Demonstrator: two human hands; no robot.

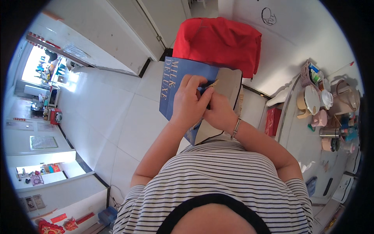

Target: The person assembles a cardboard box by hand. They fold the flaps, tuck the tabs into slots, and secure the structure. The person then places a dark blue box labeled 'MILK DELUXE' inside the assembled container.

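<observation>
A blue cardboard carton [168, 91] with pale lettering is in front of my body. Its grey-brown inner side [230, 82] shows on the right, and a ragged, torn-looking edge runs between the two surfaces. My left hand [189, 100] lies over the blue side, its fingers curled at that edge. Close against it, my right hand [219, 112] is closed on the cardboard, a bracelet round its wrist. The fingertips of both hands meet at the torn edge and are partly hidden there.
Just beyond the carton stands something draped in red cloth [218, 41], by the white wall. On the right, a table [294, 128] bears cups, a lidded pot [311, 100] and several containers. A red box [272, 121] is beside the table. Pale tiles [117, 105] cover the floor.
</observation>
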